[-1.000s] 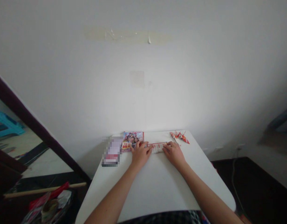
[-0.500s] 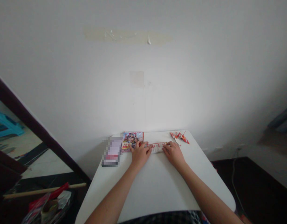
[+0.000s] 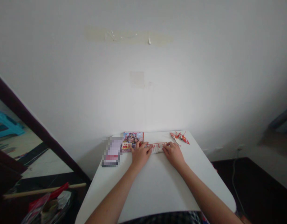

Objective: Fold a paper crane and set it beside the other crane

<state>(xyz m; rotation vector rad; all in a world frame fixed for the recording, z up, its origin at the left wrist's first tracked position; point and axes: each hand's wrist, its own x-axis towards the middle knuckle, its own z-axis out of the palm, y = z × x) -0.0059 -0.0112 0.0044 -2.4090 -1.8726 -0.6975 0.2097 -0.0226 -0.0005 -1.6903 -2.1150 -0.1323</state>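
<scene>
A strip of folded printed paper (image 3: pixel 158 147), white with red print, lies flat across the table between my hands. The fingers of my left hand (image 3: pixel 141 154) press on its left end and cover it, with thumb and fingertips bent over the paper. At the opposite end, my right hand (image 3: pixel 173 152) grips the strip with its fingers close together. Just behind my left hand is a colourful printed leaflet (image 3: pixel 133 137) with a picture of people and a price on it. Folded red and white paper (image 3: pixel 180 137), like an origami crane, rests beyond my right hand.
A blurred-out phone-like object (image 3: pixel 112 151) lies at the left edge of the white table (image 3: pixel 157 186). The table meets a wall (image 3: pixel 180 102) at the back. Down to the left are a bin-like container (image 3: pixel 51 208), a wooden stick (image 3: pixel 75 185) and a mirror showing a blue stool (image 3: pixel 8 124).
</scene>
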